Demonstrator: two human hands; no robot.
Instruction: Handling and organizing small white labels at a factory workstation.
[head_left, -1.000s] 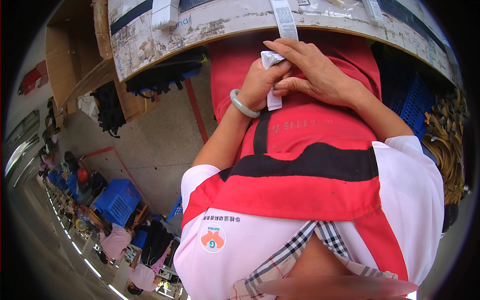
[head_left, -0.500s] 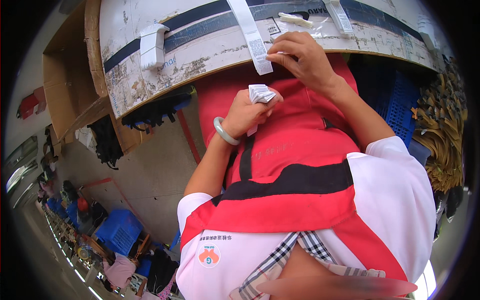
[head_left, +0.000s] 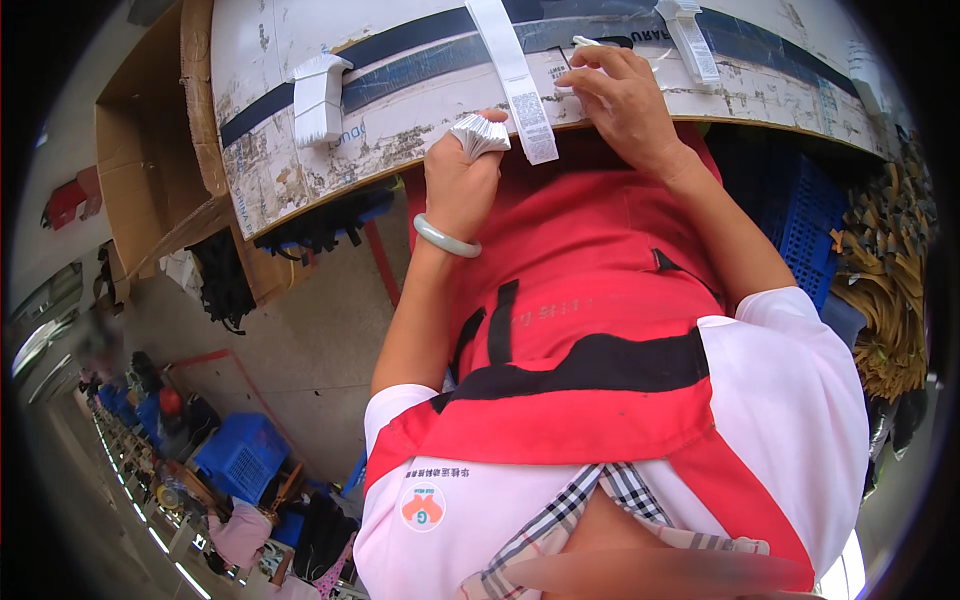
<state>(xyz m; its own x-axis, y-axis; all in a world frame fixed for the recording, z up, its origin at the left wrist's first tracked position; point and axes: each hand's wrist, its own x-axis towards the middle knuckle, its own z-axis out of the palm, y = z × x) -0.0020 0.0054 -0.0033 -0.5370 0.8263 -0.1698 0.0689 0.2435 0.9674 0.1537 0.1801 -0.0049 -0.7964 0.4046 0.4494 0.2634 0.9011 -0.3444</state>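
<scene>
My left hand (head_left: pixel 462 185), with a pale bangle at the wrist, is closed around a folded stack of white labels (head_left: pixel 480 136) at the table's near edge. Just right of it, a long white label strip (head_left: pixel 518 90) lies across the table, its printed end hanging past the edge. Over the table to the right of that strip is my right hand (head_left: pixel 625 105), thumb and forefinger drawn together in a pinch. Whatever is between those fingertips is too small to make out. A small white bundle (head_left: pixel 588 42) lies partly hidden behind this hand.
The worn white tabletop (head_left: pixel 400 120) carries a folded white label stack (head_left: pixel 318 100) at left and another label strip (head_left: pixel 690 40) at right. An open cardboard box (head_left: pixel 150 150) stands left of the table. Blue crates (head_left: pixel 805 225) and bundled brown pieces (head_left: pixel 885 290) are at right.
My left hand has moved up and left with the label stack, from over my apron to the table edge. My right hand has shifted slightly right and up, away from the strip's end.
</scene>
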